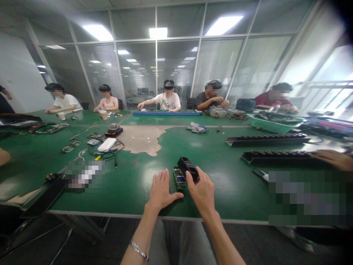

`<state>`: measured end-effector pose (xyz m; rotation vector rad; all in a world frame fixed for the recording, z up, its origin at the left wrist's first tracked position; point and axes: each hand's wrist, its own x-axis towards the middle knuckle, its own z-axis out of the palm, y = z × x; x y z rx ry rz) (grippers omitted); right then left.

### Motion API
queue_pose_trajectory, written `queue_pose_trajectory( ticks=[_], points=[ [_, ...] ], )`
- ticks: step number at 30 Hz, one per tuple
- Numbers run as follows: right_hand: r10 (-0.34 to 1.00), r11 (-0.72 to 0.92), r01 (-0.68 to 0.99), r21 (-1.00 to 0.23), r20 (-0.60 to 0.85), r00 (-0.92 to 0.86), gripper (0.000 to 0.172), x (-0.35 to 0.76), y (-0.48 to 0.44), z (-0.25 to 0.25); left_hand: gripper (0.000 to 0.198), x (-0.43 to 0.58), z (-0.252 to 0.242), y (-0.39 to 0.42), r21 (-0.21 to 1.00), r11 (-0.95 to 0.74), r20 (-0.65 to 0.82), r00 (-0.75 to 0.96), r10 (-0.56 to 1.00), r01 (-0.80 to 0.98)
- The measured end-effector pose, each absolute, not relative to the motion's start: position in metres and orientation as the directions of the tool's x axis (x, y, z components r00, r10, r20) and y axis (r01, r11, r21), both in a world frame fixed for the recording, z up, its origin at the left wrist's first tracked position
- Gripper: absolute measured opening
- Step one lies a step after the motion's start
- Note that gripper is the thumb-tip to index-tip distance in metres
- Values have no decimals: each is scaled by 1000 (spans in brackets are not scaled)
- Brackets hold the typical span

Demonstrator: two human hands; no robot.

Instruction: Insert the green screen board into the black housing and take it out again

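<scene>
My right hand [200,187] grips a black rectangular plastic case [188,167], thumb on its near side and fingers round its right side. The case is tilted. Just left of it, a green circuit board [179,178] with a small bluish display lies on the green table [121,195]. The case overlaps the board's upper right; whether they touch, I cannot tell. My left hand [163,192] rests on the table left of the board, its fingers stretched forward and thumb pointing right towards the board. Nothing is in it.
Two long black rails [275,157] lie at the right, near a green basket [278,125] of parts. A white box with cables [107,144] and glasses [70,147] are at the left. Gloves [196,127] lie farther back. Several people sit around the table; another person's hand [331,158] touches the nearer rail.
</scene>
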<state>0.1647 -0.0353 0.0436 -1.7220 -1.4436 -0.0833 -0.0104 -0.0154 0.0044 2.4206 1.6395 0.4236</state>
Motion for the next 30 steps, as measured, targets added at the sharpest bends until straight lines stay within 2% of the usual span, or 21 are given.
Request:
queue_pose_trajectory(
  ticks=[5, 12, 17, 20, 26, 30],
  points=[
    [808, 10, 850, -527, 505, 303, 57, 137, -41, 47, 125, -9, 4, -17, 334, -371, 163, 334, 928, 867],
    [850, -56, 892, -449, 448, 279, 47, 123, -48, 37, 95, -11, 2, -15, 252, -384, 119, 365, 923, 888],
    [880, -104, 901, -422, 383, 281, 43, 119, -52, 29, 86, -11, 1, -13, 206, -390, 110, 375, 921, 898],
    [884, -100, 892, -440, 373, 283, 47, 121, -54, 22, 83, -10, 3, -14, 205, -389, 120, 372, 920, 898],
    [876, -110, 876, -470, 371, 309, 67, 124, -51, 15, 83, -11, 3, -14, 216, -392, 131, 371, 919, 894],
    [891, -130, 869, -477, 328, 313, 50, 124, -50, 18, 83, -11, 2, -14, 221, -391, 139, 369, 919, 893]
  ],
)
